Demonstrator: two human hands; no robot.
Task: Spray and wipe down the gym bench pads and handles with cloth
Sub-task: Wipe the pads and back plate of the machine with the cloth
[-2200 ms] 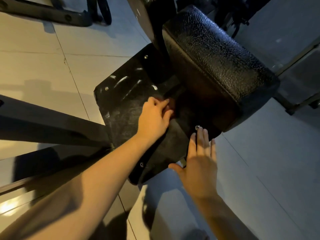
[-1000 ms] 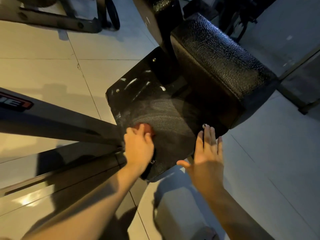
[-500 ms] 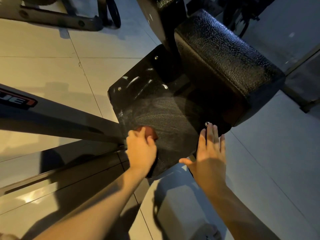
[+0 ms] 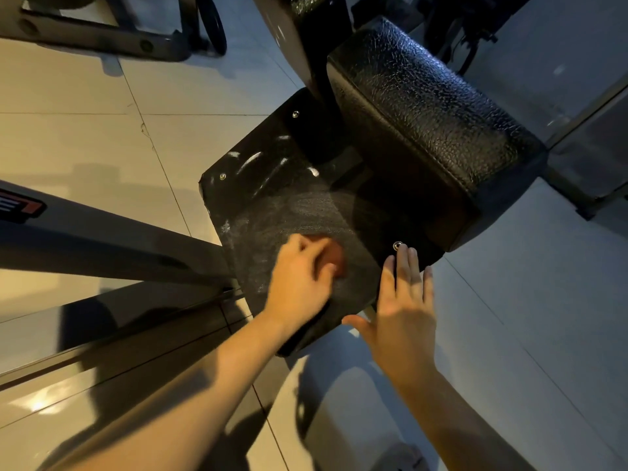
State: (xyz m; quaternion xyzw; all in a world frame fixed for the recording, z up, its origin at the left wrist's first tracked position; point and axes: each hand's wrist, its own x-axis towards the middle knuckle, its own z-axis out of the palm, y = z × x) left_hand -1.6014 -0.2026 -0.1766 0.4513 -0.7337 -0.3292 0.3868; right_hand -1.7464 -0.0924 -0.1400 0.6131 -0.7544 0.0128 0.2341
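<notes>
- My left hand [image 4: 300, 282] presses a reddish-brown cloth [image 4: 334, 254] flat against the black, rough-surfaced footplate [image 4: 289, 212] of the gym machine; the hand is blurred, and only a rounded edge of the cloth shows past my fingers.
- My left grip is closed down over the cloth, fingers curled across its top, palm facing the plate.
- My right hand [image 4: 406, 302] lies flat and spread on the plate's near right edge, fingers together and straight, thumb out to the side, its grip apart and holding nothing.
- The tip of my right middle finger sits just beside a small silver bolt head [image 4: 397, 246] at the plate's right corner.
- Pale arcing smears run across the middle of the plate, and several short white streaks [image 4: 251, 163] mark its far left part.
- A thick black pad with crackled, glossy leather-like upholstery [image 4: 431, 117] overhangs the plate's far right side, casting it in shadow.
- A dark grey metal frame beam [image 4: 102, 243] runs in from the left and meets the plate near my left wrist; a red and white label [image 4: 20, 207] shows at its left end.
- The machine stands on a floor of large pale tiles [image 4: 68, 137], warm-lit at left and cooler grey at right.
</notes>
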